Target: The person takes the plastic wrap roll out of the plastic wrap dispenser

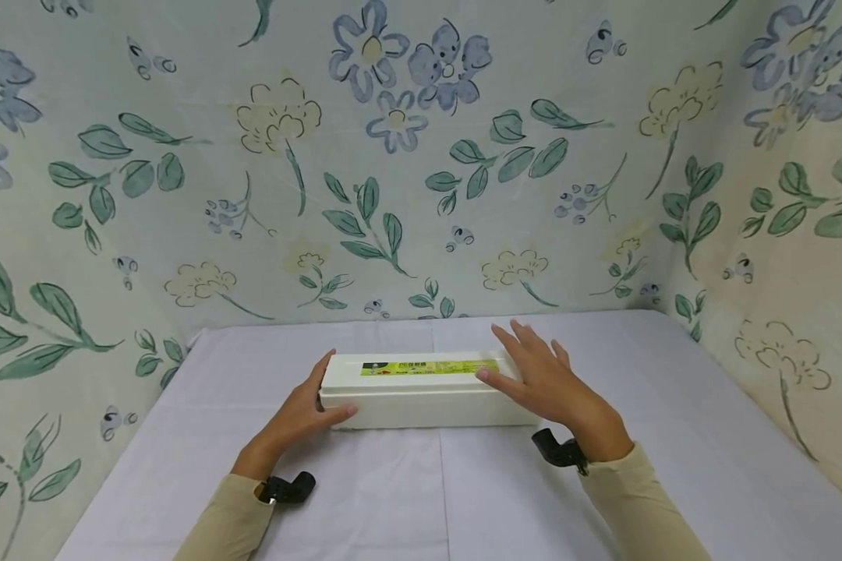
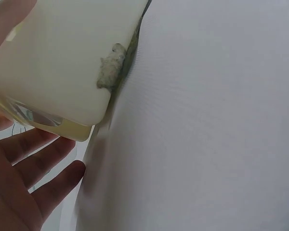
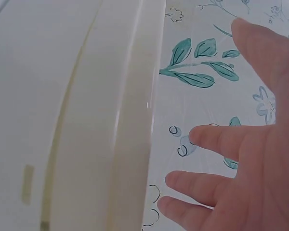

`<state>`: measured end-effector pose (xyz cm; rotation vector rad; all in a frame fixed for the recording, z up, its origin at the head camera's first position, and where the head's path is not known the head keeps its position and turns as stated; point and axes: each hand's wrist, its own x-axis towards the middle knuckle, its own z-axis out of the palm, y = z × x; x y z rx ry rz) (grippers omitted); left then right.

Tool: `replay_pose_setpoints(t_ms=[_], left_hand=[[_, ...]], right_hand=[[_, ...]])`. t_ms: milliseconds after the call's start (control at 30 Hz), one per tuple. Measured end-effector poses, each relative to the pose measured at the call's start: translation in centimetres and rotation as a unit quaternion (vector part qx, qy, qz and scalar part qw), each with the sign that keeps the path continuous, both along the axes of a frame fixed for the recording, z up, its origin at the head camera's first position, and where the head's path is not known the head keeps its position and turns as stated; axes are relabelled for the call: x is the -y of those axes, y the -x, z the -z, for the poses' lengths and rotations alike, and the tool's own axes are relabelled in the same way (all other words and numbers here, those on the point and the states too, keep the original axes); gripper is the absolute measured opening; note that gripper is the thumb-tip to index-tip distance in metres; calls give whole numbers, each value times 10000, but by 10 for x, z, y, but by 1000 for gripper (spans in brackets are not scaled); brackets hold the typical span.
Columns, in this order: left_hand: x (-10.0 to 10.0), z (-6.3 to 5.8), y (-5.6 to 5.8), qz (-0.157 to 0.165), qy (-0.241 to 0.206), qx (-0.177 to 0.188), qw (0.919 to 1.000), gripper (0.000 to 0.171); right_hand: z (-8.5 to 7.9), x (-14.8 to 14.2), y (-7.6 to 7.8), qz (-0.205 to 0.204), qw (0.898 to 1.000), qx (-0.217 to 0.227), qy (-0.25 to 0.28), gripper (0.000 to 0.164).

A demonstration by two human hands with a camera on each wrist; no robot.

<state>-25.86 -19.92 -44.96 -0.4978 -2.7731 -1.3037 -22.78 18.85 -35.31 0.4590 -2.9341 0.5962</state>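
Note:
A long white cling film box (image 1: 435, 408) lies crosswise on the table, with a green and yellow label (image 1: 410, 368) along its top. At its left end, my left hand (image 1: 300, 414) holds the box, thumb on the front and fingers behind. The left wrist view shows the box's end face (image 2: 53, 62), with a greyish mark low on it, between the thumb and the spread fingers. My right hand (image 1: 553, 383) hovers over the right end, fingers spread. In the right wrist view, that hand's fingers stand apart from the box (image 3: 98, 120).
A white cloth (image 1: 393, 491) covers the table. Behind and at the sides hang flower-patterned curtains (image 1: 407, 226). A black wrist camera (image 1: 291, 488) sits on the left wrist and another black camera (image 1: 557, 450) on the right.

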Motion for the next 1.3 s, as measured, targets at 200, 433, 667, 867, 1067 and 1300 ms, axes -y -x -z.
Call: replay_pose_setpoints(t_ms=[200,433,667,867,1067,1300], left_hand=[[0,1,1,5,2,11,10000,110],[1,2,1,-32,27,51,10000,110],[2,5,1,-3,-154,156,9998,107],[5,9,2,41,-298,239,9993,104],[9,11,2,14,-433,486,9979,103],[8,15,3,-26,-589,621,9963,101]], right_hand=[[3,2,0,-41,10000,51,-5,91],[8,8,1,-194,9996,180,13,95],[13,11,2,-228,9996,120,-116,96],[16,13,3,-260,9995,69,-190,95],[17,14,5,-300,9992,19,-247,95],[18,17,7,-353,9985,-38,-410,96]])
